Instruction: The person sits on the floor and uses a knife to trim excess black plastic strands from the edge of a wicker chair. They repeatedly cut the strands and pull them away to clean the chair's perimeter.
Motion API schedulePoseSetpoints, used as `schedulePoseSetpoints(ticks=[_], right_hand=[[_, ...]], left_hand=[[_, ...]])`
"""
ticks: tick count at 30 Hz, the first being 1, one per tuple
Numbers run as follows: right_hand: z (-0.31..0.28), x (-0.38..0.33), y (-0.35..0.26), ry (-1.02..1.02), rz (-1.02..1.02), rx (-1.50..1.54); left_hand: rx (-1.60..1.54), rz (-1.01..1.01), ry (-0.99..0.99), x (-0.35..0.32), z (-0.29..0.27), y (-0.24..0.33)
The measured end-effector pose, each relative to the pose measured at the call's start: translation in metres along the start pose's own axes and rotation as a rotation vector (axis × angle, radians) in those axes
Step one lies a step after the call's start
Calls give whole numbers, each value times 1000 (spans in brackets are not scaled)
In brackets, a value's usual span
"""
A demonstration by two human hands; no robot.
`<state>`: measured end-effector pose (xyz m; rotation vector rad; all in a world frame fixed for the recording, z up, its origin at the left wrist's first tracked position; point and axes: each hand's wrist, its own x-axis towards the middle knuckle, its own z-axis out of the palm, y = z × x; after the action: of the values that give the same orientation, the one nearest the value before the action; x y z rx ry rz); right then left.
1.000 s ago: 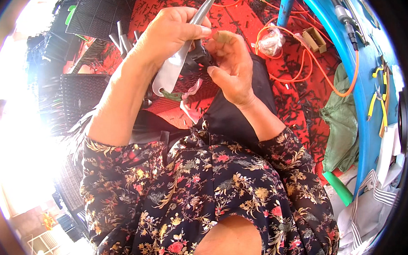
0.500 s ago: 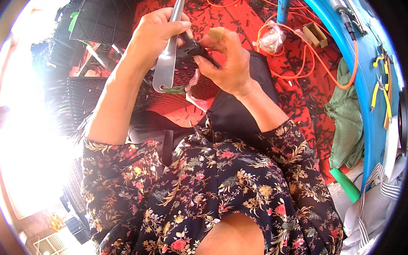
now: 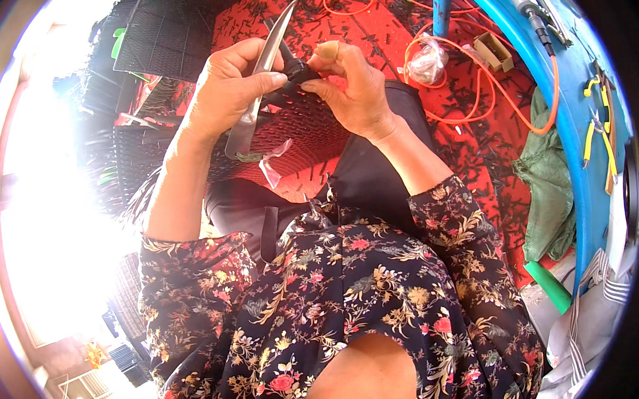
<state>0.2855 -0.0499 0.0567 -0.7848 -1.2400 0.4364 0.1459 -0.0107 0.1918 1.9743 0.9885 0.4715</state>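
Your left hand [image 3: 228, 97] grips large metal shears [image 3: 259, 82]; your right hand [image 3: 354, 89] pinches a dark woven piece [image 3: 295, 119].

Smooth grey steel blades run long and tapered, tips angled up and away from you, the lower handle end jutting out below your left palm with fingers curled tight round it. Your right hand's thumb and fingertips close on the top edge of the dark woven piece, a ribbed, basket-like panel of thin black strands resting against your lap, just beside the blades. Red floor [image 3: 472, 138] behind it is littered with short black offcuts, and a thin orange cord [image 3: 498, 88] loops across it. Both wrists are bent inward, forearms bare below floral sleeves.
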Motion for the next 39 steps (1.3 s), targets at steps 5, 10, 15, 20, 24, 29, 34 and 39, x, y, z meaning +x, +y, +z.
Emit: schedulePoseSetpoints(ticks=[5, 10, 15, 20, 24, 29, 34, 39], right_hand=[[7, -1, 6, 19, 113, 159], [17, -4, 8, 2, 230, 366], [18, -3, 12, -76, 325, 580], [15, 2, 9, -75, 344, 605], [16, 7, 12, -101, 376, 624], [20, 15, 27, -87, 373, 629], [26, 10, 19, -9, 343, 537], [18, 12, 15, -87, 445, 680]], left_hand=[[29, -69, 27, -1, -3, 0], [68, 44, 96, 3, 4, 0], [71, -3, 101, 3, 1, 1], [62, -37, 120, 6, 0, 3], [66, 15, 170, 9, -3, -1], [129, -3, 193, 23, -8, 0], [94, -49, 177, 26, -12, 1], [43, -79, 170, 22, -10, 6]])
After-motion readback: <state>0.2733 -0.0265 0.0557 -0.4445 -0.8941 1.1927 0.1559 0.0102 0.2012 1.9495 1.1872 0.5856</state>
